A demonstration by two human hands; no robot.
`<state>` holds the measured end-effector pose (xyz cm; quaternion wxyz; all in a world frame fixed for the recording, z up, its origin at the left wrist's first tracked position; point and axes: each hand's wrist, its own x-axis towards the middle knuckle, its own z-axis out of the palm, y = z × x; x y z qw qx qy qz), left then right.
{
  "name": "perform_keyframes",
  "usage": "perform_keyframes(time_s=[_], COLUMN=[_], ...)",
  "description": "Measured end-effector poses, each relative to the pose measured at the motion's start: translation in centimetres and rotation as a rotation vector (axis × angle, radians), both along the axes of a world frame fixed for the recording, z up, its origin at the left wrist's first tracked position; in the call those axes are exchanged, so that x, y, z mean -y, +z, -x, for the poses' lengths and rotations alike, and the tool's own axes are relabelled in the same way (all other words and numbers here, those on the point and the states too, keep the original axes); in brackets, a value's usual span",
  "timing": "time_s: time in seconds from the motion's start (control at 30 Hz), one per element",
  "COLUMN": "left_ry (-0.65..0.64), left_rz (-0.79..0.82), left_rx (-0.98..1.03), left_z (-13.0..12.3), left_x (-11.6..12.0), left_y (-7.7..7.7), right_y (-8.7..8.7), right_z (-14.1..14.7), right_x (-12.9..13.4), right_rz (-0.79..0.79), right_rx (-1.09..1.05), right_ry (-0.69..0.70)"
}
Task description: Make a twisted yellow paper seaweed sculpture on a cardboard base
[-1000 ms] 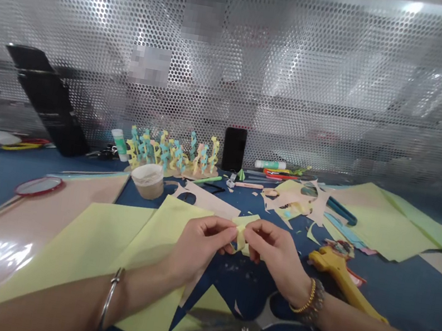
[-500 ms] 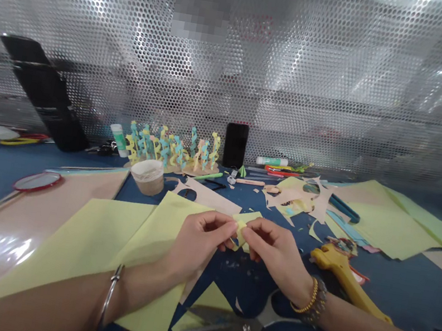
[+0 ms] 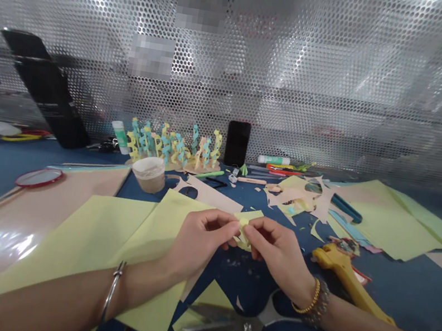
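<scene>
Small folded piece of pale yellow paper (image 3: 244,231), held in a tight pinch between the left hand (image 3: 200,239) and right hand (image 3: 279,252), both curled closed, above a blue table (image 3: 224,273). Yellow paper sheets (image 3: 155,228) lie beneath the left hand; large scissors (image 3: 247,328) lie nearer the body; a yellow-handled tool (image 3: 342,276) lies right.

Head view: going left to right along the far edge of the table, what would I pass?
Black slab → glue stick → paper curls → phone → second glue stick
</scene>
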<state>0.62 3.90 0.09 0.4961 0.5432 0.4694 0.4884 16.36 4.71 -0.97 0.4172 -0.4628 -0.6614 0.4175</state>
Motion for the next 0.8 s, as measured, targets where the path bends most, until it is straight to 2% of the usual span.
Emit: perform_keyframes(time_s=[0.23, 0.37, 0.8], left_ry=[0.007, 0.028, 0.060], left_rz=[0.022, 0.066, -0.018], left_rx=[0.063, 0.124, 0.022], left_z=[0.00, 0.03, -0.04], left_x=[-0.14, -0.30, 0.18], left_y=[-0.41, -0.53, -0.22], right_y=[-0.27, -0.56, -0.77], right_z=[-0.21, -0.25, -0.16], right_x=[-0.05, -0.25, -0.16], right_rz=[0.020, 0.092, 0.095], right_rx=[-0.048, -0.128, -0.143], right_ry=[0.055, 0.057, 0.037])
